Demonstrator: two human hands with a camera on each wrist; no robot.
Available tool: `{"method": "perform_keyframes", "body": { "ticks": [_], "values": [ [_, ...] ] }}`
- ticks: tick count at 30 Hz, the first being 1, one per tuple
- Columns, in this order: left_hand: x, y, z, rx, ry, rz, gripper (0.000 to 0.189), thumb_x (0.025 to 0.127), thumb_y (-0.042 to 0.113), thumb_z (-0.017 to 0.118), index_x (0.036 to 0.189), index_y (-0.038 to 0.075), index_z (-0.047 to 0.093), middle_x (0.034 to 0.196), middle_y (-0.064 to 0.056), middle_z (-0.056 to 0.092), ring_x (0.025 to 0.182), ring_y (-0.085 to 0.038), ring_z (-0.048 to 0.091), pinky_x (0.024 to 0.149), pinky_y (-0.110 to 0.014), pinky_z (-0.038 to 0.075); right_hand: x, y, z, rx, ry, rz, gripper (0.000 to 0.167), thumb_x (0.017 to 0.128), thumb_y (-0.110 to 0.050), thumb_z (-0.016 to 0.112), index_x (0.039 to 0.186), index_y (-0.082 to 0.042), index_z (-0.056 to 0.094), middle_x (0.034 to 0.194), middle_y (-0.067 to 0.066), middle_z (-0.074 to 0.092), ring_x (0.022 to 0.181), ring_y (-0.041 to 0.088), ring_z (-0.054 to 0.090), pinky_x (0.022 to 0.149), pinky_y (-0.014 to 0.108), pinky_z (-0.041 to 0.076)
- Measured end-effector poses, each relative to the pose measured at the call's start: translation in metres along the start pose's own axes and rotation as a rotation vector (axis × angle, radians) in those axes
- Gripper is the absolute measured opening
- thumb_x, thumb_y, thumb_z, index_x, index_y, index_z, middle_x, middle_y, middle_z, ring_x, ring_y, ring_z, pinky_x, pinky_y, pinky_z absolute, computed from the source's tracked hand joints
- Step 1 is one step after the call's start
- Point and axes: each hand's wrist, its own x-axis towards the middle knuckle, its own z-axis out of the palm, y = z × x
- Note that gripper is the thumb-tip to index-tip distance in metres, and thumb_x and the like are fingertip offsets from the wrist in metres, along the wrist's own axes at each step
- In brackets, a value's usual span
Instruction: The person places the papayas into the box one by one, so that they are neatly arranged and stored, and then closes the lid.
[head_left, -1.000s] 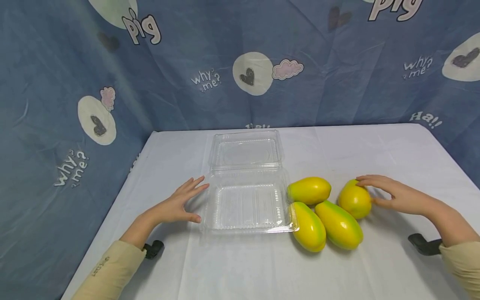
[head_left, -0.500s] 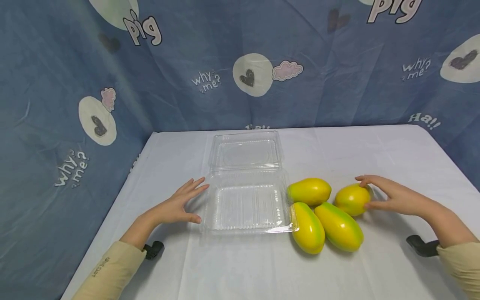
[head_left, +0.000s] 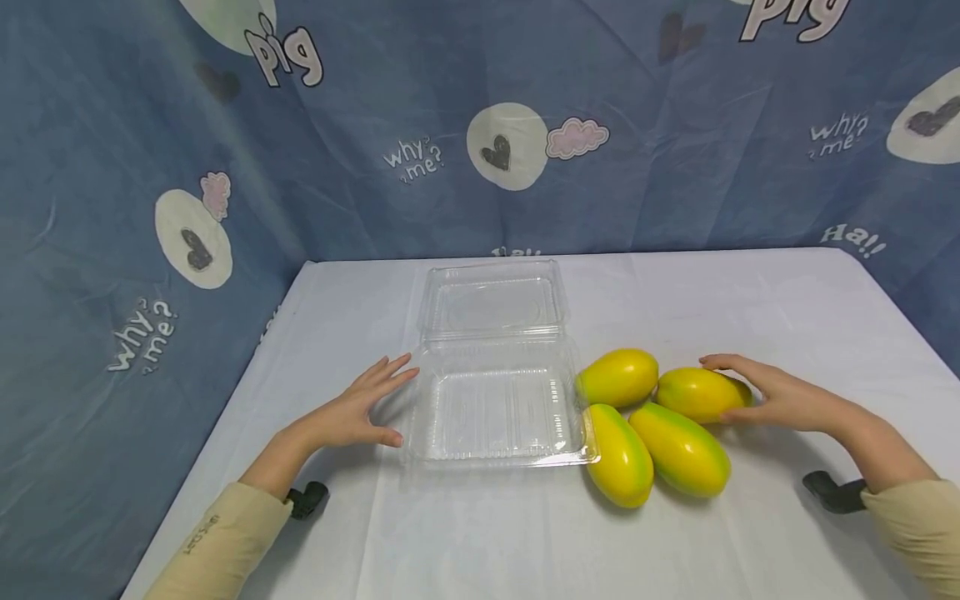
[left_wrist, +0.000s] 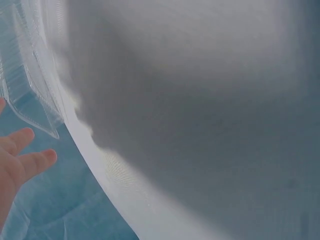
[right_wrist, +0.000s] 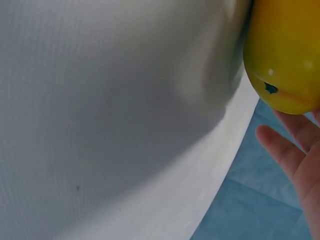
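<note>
I have the left hand (head_left: 351,410) spread wide beside the clear box (head_left: 491,417), the right hand (head_left: 787,397) curved, thumb and fingers gripping a yellow fruit (head_left: 696,395).

A makeshift, screened-off work corner is suggested: a bench (head_left: 787,300), draped in white, is enclosed on the far, left and right sides by wrinkled blue fabric (head_left: 360,75) printed with hearts (head_left: 496,153), clouds (head_left: 577,138) and playful lettering (head_left: 411,155). Whether it is set up in a home or a lab cannot be told.
</note>
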Motion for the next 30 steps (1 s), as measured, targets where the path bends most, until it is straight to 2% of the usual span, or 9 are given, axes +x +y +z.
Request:
{"method": "perform_keyframes", "body": {
  "ticks": [3,5,7,10,17,23,25,30],
  "values": [
    [0.0,0.0,0.001,-0.003,0.0,0.002,0.096,0.07,0.051,0.072,0.146,0.015,0.025,0.154,-0.007,0.008,0.135,-0.047,0.002,0.096,-0.07,0.012,0.002,0.0,0.002,0.008,-0.003,0.0,0.061,0.079,-0.026,0.072,0.13,-0.01,0.042,0.127,0.013,0.05,0.109,-0.004,0.039,0.099,0.04,0.034],
    [0.0,0.0,0.001,-0.006,0.0,0.001,0.096,0.07,0.049,0.073,0.145,0.013,0.025,0.154,-0.007,0.008,0.135,-0.047,0.002,0.096,-0.071,0.012,0.003,0.0,0.003,0.003,0.005,-0.008,0.058,0.079,-0.024,0.072,0.127,-0.01,0.043,0.121,0.006,0.052,0.103,-0.009,0.041,0.093,0.024,0.037],
    [-0.001,0.001,0.002,-0.012,0.002,0.002,0.096,0.07,0.049,0.073,0.145,0.012,0.025,0.153,-0.008,0.008,0.135,-0.047,0.001,0.096,-0.071,0.012,0.003,0.001,0.005,0.001,0.019,-0.014,0.056,0.078,-0.023,0.072,0.125,-0.01,0.044,0.116,-0.001,0.053,0.099,-0.008,0.044,0.084,0.014,0.036],
    [-0.002,0.002,0.003,-0.016,0.007,0.001,0.097,0.07,0.052,0.072,0.146,0.014,0.024,0.153,-0.009,0.008,0.135,-0.047,0.001,0.095,-0.071,0.012,0.003,0.003,0.007,0.022,0.032,-0.015,0.055,0.078,-0.02,0.073,0.123,-0.009,0.043,0.111,-0.007,0.052,0.095,-0.005,0.047,0.08,0.016,0.04],
    [-0.005,0.005,0.006,-0.026,0.019,-0.007,0.099,0.07,0.053,0.072,0.146,0.016,0.022,0.153,-0.01,0.007,0.135,-0.048,0.001,0.095,-0.072,0.012,0.004,0.006,0.009,0.039,0.04,-0.025,0.055,0.078,-0.018,0.072,0.124,-0.009,0.042,0.111,-0.01,0.05,0.094,-0.002,0.048,0.078,0.018,0.041],
    [-0.007,0.008,0.008,-0.071,0.021,-0.017,0.095,0.072,0.037,0.076,0.145,0.01,0.022,0.152,-0.012,0.01,0.135,-0.044,0.005,0.095,-0.07,0.017,0.004,0.007,0.009,0.014,0.044,-0.04,0.056,0.079,-0.019,0.071,0.128,-0.013,0.043,0.114,-0.007,0.05,0.095,-0.001,0.047,0.081,0.016,0.039],
    [-0.006,0.008,0.009,-0.099,0.024,-0.034,0.092,0.074,0.032,0.075,0.145,0.009,0.022,0.151,-0.012,0.011,0.136,-0.042,0.007,0.095,-0.069,0.019,0.004,0.007,0.007,0.009,0.046,-0.039,0.057,0.079,-0.019,0.071,0.128,-0.013,0.043,0.114,-0.005,0.05,0.094,-0.001,0.047,0.081,0.016,0.039],
    [-0.006,0.012,0.009,-0.176,0.036,-0.097,0.085,0.077,0.028,0.073,0.145,0.012,0.024,0.149,-0.015,0.017,0.135,-0.04,0.013,0.097,-0.066,0.021,0.004,0.005,0.002,-0.013,0.071,-0.061,0.058,0.078,-0.016,0.073,0.127,-0.01,0.043,0.112,-0.011,0.049,0.093,-0.002,0.046,0.08,0.013,0.038]
  ]
}}
